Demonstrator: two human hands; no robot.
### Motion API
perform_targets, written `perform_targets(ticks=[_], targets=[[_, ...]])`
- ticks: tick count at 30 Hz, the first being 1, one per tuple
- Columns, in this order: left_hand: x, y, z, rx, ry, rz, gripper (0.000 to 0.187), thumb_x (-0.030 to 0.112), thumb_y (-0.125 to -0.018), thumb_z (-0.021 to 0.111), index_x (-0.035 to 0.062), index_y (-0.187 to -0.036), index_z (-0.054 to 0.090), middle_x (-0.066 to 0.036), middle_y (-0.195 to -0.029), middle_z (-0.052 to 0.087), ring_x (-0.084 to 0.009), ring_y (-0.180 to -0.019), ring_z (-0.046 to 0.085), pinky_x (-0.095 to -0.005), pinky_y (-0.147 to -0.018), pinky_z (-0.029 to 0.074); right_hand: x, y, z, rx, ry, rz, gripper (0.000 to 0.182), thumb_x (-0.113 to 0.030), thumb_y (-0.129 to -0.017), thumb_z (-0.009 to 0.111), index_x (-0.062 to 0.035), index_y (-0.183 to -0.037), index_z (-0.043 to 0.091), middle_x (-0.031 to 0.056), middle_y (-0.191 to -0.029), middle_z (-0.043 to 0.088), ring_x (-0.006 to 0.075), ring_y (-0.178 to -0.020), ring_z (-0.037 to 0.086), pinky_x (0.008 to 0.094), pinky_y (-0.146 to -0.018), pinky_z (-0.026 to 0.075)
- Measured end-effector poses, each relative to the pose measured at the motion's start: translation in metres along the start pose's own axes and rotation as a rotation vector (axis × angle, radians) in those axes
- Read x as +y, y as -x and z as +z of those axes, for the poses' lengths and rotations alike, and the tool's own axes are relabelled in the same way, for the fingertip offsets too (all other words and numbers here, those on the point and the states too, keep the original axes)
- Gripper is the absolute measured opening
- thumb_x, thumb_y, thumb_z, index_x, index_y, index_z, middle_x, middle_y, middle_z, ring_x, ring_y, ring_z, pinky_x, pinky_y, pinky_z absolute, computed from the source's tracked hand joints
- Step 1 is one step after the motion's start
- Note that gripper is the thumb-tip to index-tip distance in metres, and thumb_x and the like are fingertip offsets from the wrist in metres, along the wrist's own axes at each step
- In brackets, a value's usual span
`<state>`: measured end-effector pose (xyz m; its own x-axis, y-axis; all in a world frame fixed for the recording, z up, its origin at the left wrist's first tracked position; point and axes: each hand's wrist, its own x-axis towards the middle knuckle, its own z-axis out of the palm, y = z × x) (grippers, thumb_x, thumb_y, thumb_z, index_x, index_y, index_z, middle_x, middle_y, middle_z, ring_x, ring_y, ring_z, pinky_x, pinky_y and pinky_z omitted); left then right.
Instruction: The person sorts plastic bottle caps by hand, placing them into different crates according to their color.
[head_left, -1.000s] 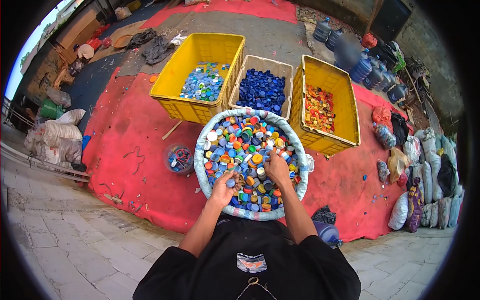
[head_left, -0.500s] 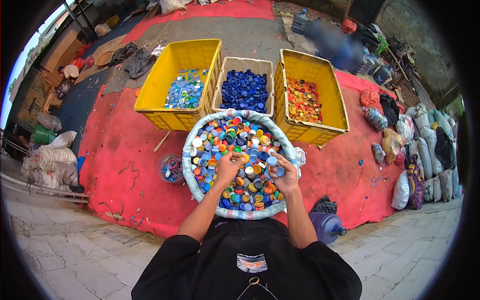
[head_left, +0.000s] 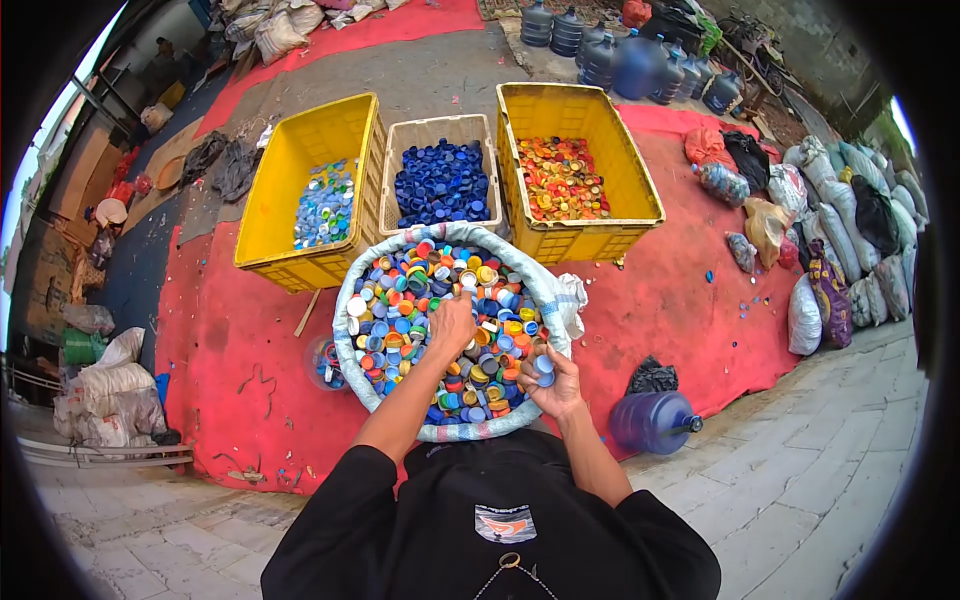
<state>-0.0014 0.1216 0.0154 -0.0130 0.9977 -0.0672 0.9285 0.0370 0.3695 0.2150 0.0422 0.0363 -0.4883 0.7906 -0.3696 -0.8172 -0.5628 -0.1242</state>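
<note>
A wide round container point(head_left: 348, 372), lined with a pale woven sack, is heaped with mixed bottle caps point(head_left: 400, 325) in many colours. Over the middle of the heap, my left hand point(head_left: 452, 326) has its fingers curled, fingertips down among the caps close to a white cap point(head_left: 468, 280). Whatever it pinches, if anything, is hidden. At the container's near right side, my right hand point(head_left: 560, 388) is closed around light blue bottle caps point(head_left: 543, 368), palm turned up.
Beyond the container stand a yellow crate point(head_left: 270, 205) with light blue and green caps, a whitish crate point(head_left: 388, 200) with dark blue caps, and another yellow crate point(head_left: 630, 165) with orange and red caps. A water jug point(head_left: 650, 422) lies at right, near filled sacks point(head_left: 840, 240).
The view has shifted, so the crates and container sit further left. My left hand has reached deeper into the heap. My right hand has drawn back toward the near right rim, still holding light blue caps.
</note>
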Motion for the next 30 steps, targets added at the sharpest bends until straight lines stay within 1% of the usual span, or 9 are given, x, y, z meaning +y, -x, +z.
perform_targets(ticks=[5, 8, 11, 14, 15, 19, 22, 27, 30], targets=[[-0.01, -0.002, 0.015, 0.094, 0.03, 0.095, 0.028, 0.004, -0.077, 0.06, -0.001, -0.104, 0.062, -0.02, -0.096, 0.066, -0.0395, -0.089, 0.065, -0.0516, -0.071, 0.052, 0.0, -0.003, -0.006, 0.004, -0.002, 0.002, 0.021, -0.028, -0.09, 0.064, -0.0098, -0.083, 0.057, -0.0007, -0.066, 0.042, 0.0126, -0.065, 0.042, 0.0272, -0.06, 0.035], [-0.008, 0.006, 0.0, 0.099, 0.119, 0.063, 0.025, 0.008, -0.079, 0.064, -0.0014, -0.103, 0.062, -0.017, -0.094, 0.066, -0.0351, -0.085, 0.065, -0.0486, -0.07, 0.053, 0.001, -0.003, 0.004, 0.038, 0.019, -0.012, 0.022, -0.028, -0.091, 0.063, -0.0097, -0.083, 0.056, -0.0008, -0.065, 0.041, 0.013, -0.065, 0.043, 0.0273, -0.059, 0.036], [-0.016, 0.012, -0.008, -0.013, 0.643, -0.186, 0.022, 0.014, -0.084, 0.067, 0.0008, -0.101, 0.062, -0.012, -0.091, 0.065, -0.0249, -0.081, 0.065, -0.0406, -0.066, 0.053, -0.002, -0.012, -0.007, -0.096, 0.037, 0.037, 0.017, -0.027, -0.089, 0.066, -0.0124, -0.084, 0.059, 0.0002, -0.071, 0.049, 0.014, -0.066, 0.045, 0.0279, -0.061, 0.038], [-0.023, 0.036, -0.032, -0.18, 1.418, -0.535, 0.019, 0.018, -0.088, 0.066, 0.0041, -0.101, 0.061, -0.008, -0.093, 0.066, -0.0167, -0.079, 0.063, -0.0318, -0.064, 0.052, -0.001, -0.022, 0.006, 0.008, 0.098, 0.041, 0.019, -0.028, -0.09, 0.065, -0.012, -0.083, 0.058, 0.0011, -0.071, 0.049, 0.0147, -0.067, 0.046, 0.0281, -0.06, 0.039], [-0.031, 0.044, -0.034, -0.198, 1.567, -0.556, 0.018, 0.016, -0.091, 0.063, 0.0064, -0.105, 0.058, -0.009, -0.098, 0.067, -0.0157, -0.078, 0.064, -0.0283, -0.063, 0.051, 0.0, -0.026, 0.012, 0.051, 0.135, 0.023, 0.02, -0.028, -0.09, 0.065, -0.0104, -0.084, 0.057, 0.0021, -0.073, 0.052, 0.0154, -0.067, 0.051, 0.029, -0.058, 0.042], [-0.052, 0.082, -0.037, -0.128, 1.951, -0.578, 0.02, 0.01, -0.092, 0.057, 0.0057, -0.111, 0.054, -0.012, -0.104, 0.066, -0.0188, -0.084, 0.065, -0.0313, -0.066, 0.053, 0.002, -0.051, 0.047, 0.225, 0.539, -0.049, 0.021, -0.026, -0.089, 0.068, -0.0082, -0.089, 0.056, 0.002, -0.077, 0.056, 0.0116, -0.062, 0.054, 0.0248, -0.052, 0.044], [-0.056, 0.108, -0.04, -0.073, 2.12, -0.587, 0.02, 0.01, -0.091, 0.055, 0.0047, -0.11, 0.054, -0.012, -0.105, 0.066, -0.0197, -0.084, 0.065, -0.0325, -0.068, 0.054, 0.002, -0.084, 0.043, 0.194, 0.918, -0.097, 0.022, -0.022, -0.085, 0.073, -0.0083, -0.088, 0.056, -0.0007, -0.071, 0.054, 0.0085, -0.058, 0.052, 0.0231, -0.052, 0.043], [-0.063, 0.143, -0.028, -0.031, 2.173, -0.601, 0.027, 0.009, -0.089, 0.053, 0.0018, -0.115, 0.054, -0.013, -0.106, 0.065, -0.0213, -0.087, 0.064, -0.0339, -0.073, 0.054, 0.009, -0.13, 0.036, 0.268, 1.516, -0.261, 0.018, -0.014, -0.079, 0.074, -0.0011, -0.088, 0.066, 0.0005, -0.072, 0.061, 0.0073, -0.063, 0.053, 0.0246, -0.056, 0.043], [-0.057, 0.158, -0.026, -0.002, 2.272, -0.576, 0.032, 0.007, -0.085, 0.053, 0.0013, -0.116, 0.054, -0.013, -0.108, 0.064, -0.0226, -0.09, 0.064, -0.0338, -0.077, 0.053, 0.016, -0.143, 0.025, 0.285, 1.566, -0.28, 0.022, -0.015, -0.078, 0.075, 0.0004, -0.09, 0.066, 0.0002, -0.073, 0.062, 0.0086, -0.065, 0.055, 0.0262, -0.058, 0.045]])
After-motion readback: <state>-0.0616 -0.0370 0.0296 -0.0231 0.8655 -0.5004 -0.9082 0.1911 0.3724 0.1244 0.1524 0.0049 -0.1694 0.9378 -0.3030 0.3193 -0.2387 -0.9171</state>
